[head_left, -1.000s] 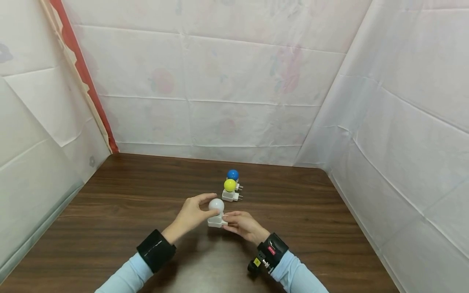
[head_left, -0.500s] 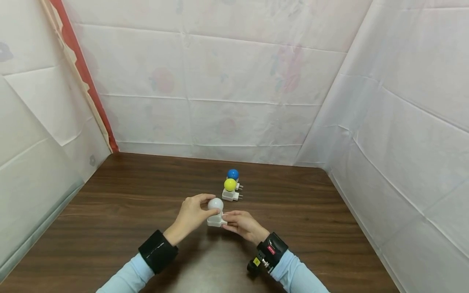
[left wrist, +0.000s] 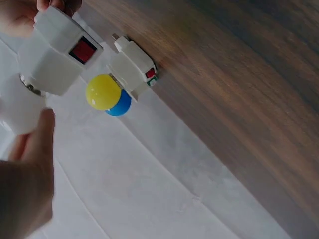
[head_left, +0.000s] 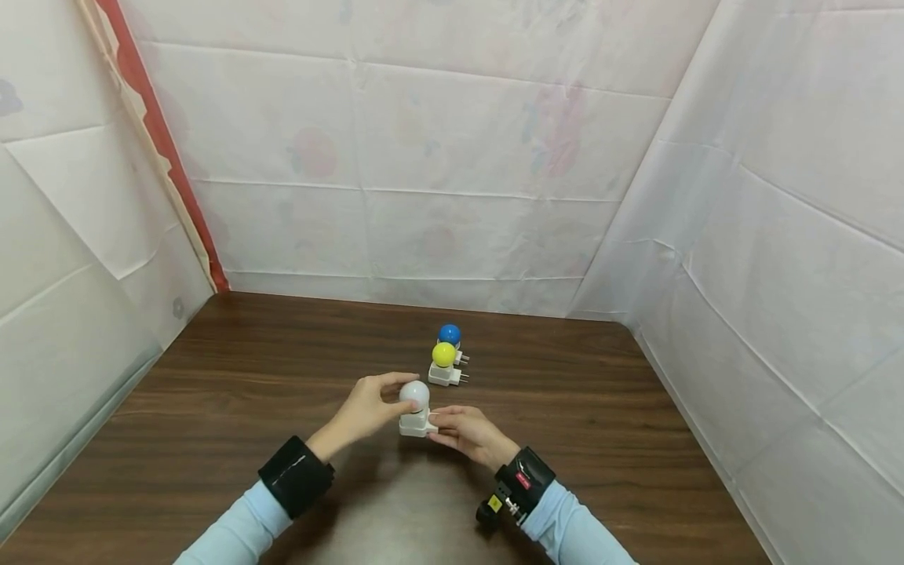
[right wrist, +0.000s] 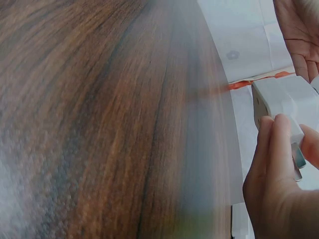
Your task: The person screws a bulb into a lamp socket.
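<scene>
My left hand (head_left: pixel 369 405) holds a white light bulb (head_left: pixel 414 394) between thumb and fingers. The bulb stands upright on a white plug-in lamp socket (head_left: pixel 413 425), and a strip of its metal screw base shows between the two in the left wrist view. With thumb and fingers, my right hand (head_left: pixel 472 434) grips the socket by its plug end, and the metal prongs (right wrist: pixel 298 158) stick out between the fingers in the right wrist view. A red switch (left wrist: pixel 82 50) faces the left wrist camera on the held socket's side.
Farther back on the wooden table (head_left: pixel 282 353), a yellow bulb (head_left: pixel 443 355) sits in a similar white socket (head_left: pixel 442 374). Just behind it stands a blue bulb (head_left: pixel 450 334) in another. White sheets (head_left: pixel 424 157) enclose the table at the back and both sides.
My left hand has turned slightly at the bulb, its wrist shifting a little left. The bulb has edged slightly left. My right hand has stayed on the socket.
</scene>
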The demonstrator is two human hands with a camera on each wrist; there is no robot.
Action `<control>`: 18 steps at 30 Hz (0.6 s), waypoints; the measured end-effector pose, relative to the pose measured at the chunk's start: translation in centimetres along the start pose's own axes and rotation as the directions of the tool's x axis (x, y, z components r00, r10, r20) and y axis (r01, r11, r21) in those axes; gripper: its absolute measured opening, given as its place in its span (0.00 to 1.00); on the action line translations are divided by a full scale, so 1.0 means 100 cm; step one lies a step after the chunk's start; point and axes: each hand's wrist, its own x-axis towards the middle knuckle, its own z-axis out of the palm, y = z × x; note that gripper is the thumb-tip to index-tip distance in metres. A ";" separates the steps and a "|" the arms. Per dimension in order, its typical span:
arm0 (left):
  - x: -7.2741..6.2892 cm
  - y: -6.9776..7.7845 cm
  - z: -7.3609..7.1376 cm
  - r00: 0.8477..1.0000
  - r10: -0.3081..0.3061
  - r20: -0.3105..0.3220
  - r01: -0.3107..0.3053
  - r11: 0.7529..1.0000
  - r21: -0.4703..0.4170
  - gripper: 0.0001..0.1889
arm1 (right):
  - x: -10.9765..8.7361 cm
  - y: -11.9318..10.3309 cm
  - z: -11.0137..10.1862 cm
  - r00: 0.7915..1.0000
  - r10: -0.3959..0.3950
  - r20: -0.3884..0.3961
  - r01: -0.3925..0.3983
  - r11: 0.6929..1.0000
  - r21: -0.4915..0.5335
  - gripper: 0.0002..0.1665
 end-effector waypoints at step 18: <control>0.000 -0.004 -0.008 0.978 0.058 0.201 -0.032 0.991 -0.131 0.23 | -0.003 0.003 0.001 1.000 0.012 0.004 -0.012 1.000 -0.003 0.20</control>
